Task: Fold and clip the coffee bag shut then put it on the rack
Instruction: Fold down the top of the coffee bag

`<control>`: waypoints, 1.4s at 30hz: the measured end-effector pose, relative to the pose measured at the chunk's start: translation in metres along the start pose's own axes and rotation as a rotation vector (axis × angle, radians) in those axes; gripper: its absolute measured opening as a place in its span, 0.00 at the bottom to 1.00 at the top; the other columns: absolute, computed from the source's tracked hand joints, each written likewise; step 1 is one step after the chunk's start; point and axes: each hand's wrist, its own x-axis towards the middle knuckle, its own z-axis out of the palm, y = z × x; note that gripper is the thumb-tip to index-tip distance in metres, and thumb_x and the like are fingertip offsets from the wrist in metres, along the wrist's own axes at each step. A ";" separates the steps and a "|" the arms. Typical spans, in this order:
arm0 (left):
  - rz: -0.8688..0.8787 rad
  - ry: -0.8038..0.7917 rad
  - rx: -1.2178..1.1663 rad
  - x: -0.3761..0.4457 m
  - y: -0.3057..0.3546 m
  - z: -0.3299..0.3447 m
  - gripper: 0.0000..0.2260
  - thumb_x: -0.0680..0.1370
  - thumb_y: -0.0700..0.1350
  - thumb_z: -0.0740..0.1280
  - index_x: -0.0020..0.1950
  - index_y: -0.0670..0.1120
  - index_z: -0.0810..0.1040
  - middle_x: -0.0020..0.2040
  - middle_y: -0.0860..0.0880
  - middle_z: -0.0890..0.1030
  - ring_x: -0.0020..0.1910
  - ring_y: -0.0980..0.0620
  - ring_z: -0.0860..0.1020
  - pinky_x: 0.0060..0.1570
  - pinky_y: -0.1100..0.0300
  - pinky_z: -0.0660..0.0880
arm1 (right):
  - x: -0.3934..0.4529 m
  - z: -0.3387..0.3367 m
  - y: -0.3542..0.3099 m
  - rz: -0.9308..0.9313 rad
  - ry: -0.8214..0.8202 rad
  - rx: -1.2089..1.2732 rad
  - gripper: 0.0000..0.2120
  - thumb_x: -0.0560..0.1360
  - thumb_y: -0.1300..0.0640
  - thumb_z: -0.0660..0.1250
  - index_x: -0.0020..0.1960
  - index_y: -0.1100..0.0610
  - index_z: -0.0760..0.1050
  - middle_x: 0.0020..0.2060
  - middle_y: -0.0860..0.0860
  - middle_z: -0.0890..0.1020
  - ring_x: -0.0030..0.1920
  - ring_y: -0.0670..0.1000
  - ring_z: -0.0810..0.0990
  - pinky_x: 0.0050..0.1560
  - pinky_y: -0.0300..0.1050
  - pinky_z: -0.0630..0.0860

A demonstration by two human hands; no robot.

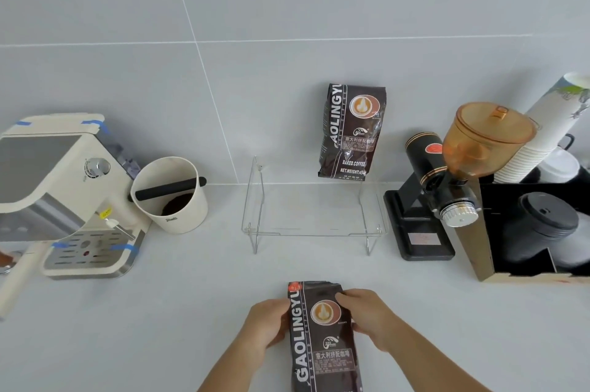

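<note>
A dark brown coffee bag (pixel 322 334) stands on the white counter at the bottom centre, label toward me. My left hand (pixel 266 323) grips its left edge and my right hand (pixel 367 315) holds its upper right side, fingers on the front near the top. A small red clip (pixel 294 286) shows at the bag's top left corner. The clear acrylic rack (pixel 314 233) with wire legs stands further back in the middle. A second identical coffee bag (pixel 352 133) rests upright on the rack's right half, leaning on the wall.
An espresso machine (pixel 64 193) and a cream knock box (pixel 174 193) with grounds sit at the left. A black grinder (pixel 443 187) with an amber hopper, stacked paper cups (pixel 542 133) and a box of black lids (pixel 542 232) stand at the right.
</note>
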 end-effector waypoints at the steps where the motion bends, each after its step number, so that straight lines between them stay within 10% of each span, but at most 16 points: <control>1: 0.008 0.005 -0.006 0.000 0.001 0.001 0.06 0.71 0.46 0.67 0.42 0.45 0.80 0.39 0.44 0.83 0.39 0.47 0.77 0.39 0.57 0.70 | 0.000 0.001 0.000 -0.005 0.006 -0.001 0.11 0.76 0.56 0.66 0.45 0.62 0.83 0.41 0.59 0.87 0.39 0.52 0.79 0.42 0.44 0.73; 10: 0.186 0.025 -0.118 -0.013 -0.004 -0.001 0.07 0.75 0.43 0.69 0.40 0.40 0.80 0.46 0.34 0.85 0.41 0.46 0.80 0.50 0.50 0.76 | -0.019 -0.001 -0.004 -0.221 0.052 -0.131 0.15 0.75 0.57 0.67 0.32 0.55 0.68 0.29 0.52 0.70 0.27 0.47 0.66 0.28 0.40 0.62; 20: 0.505 0.031 -0.255 -0.065 0.022 0.001 0.07 0.77 0.38 0.68 0.41 0.39 0.84 0.40 0.41 0.84 0.42 0.47 0.78 0.51 0.53 0.74 | -0.079 -0.004 -0.028 -0.509 0.094 -0.091 0.13 0.77 0.58 0.67 0.41 0.68 0.73 0.37 0.65 0.83 0.35 0.51 0.79 0.37 0.48 0.74; 31: 0.611 0.016 -0.178 -0.092 0.030 0.011 0.06 0.76 0.36 0.68 0.41 0.41 0.84 0.43 0.42 0.87 0.42 0.51 0.82 0.58 0.47 0.76 | -0.120 -0.018 -0.024 -0.610 0.168 0.000 0.13 0.75 0.66 0.69 0.35 0.53 0.83 0.33 0.51 0.87 0.35 0.45 0.83 0.35 0.34 0.77; 42: 0.664 0.054 -0.142 -0.105 0.057 0.021 0.06 0.76 0.39 0.68 0.45 0.44 0.86 0.43 0.45 0.88 0.43 0.51 0.83 0.54 0.50 0.77 | -0.133 -0.019 -0.055 -0.703 0.140 0.118 0.18 0.75 0.68 0.69 0.54 0.46 0.78 0.31 0.47 0.87 0.31 0.41 0.81 0.36 0.29 0.76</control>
